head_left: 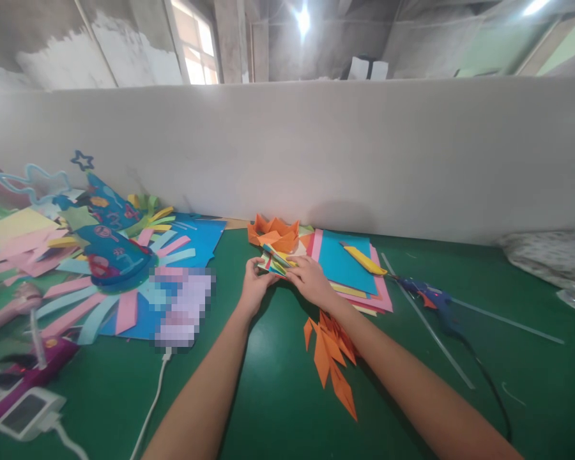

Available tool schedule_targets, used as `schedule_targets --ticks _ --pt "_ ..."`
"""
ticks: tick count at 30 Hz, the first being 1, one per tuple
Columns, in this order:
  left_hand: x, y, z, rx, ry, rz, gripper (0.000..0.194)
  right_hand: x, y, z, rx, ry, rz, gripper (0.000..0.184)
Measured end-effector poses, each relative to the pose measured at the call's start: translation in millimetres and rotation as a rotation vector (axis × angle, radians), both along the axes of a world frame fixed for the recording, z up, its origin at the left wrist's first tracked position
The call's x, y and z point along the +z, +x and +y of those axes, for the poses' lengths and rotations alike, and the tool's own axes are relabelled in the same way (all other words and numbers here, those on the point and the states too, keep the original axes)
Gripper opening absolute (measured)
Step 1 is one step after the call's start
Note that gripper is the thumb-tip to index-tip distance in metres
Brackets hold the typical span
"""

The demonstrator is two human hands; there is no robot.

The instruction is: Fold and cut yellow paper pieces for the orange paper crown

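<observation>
Both my hands are at a small bunch of coloured paper pieces (274,260) in the middle of the table, with yellow, green, red and blue showing. My left hand (255,286) grips its left side, thumb toward the front. My right hand (311,281) has its fingers closed over the right side. Right behind them sits an orange folded-paper ring with pointed tips (274,231). Several orange folded paper pieces (328,348) lie partly under my right forearm. To the right of my hands is a stack of coloured paper sheets (352,275), blue on top, bearing a yellow utility knife (364,260).
A blue glue gun (424,295) with a cord and clear glue sticks (431,326) lies at right. Blue party hats (117,255) with paper strips stand at left. A phone (184,310) on a white cable, a purple glue gun (38,377) and a white device (29,412) lie nearer.
</observation>
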State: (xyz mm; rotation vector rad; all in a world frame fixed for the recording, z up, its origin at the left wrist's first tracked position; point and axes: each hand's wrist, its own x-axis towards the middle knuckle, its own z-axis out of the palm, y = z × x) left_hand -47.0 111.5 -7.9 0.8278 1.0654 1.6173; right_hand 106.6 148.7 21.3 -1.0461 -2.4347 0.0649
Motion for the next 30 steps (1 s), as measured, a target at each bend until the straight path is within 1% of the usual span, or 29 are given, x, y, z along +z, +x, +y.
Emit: schedule_targets --ticks 4,8,10,12,13,14,16,18,20,26,30 --pt "0.1 3 0 0.029 0.031 0.097 0.043 1.8 -2 2 -0.031 0.011 0.031 0.026" --pt "4.8 5 -3 0.117 0.046 0.248 0.044 3.5 -5 0 -0.053 0.052 0.051 0.022" --pt "8.9 5 -6 0.225 0.07 0.455 0.044 3.2 -6 -2 -0.06 0.077 0.054 0.022" --pt "13.1 3 -10 0.343 0.142 0.776 0.043 2.3 -6 -4 -0.063 0.101 0.052 0.022" --pt "14.7 2 -12 0.378 0.19 0.933 0.042 1.9 -6 -5 -0.064 0.112 0.049 0.022" --pt "16.0 1 -14 0.384 0.241 1.058 0.041 1.7 -6 -7 -0.062 0.121 0.044 0.021" --pt "17.0 0 -15 0.327 0.319 1.185 0.038 1.9 -6 -9 -0.056 0.136 0.033 0.019" --pt "15.6 -1 -15 0.263 0.35 1.251 0.035 2.7 -6 -12 -0.051 0.147 0.024 0.016" --pt "12.3 -2 -13 0.238 0.346 1.277 0.031 3.5 -6 -14 -0.051 0.155 0.021 0.016" --pt "-2.0 -8 -3 0.203 0.297 1.203 0.028 4.1 -2 -14 -0.042 0.158 0.036 0.021" --pt "-7.3 -10 0 0.203 0.292 1.186 0.025 7.1 5 -14 -0.009 0.171 0.04 0.02"
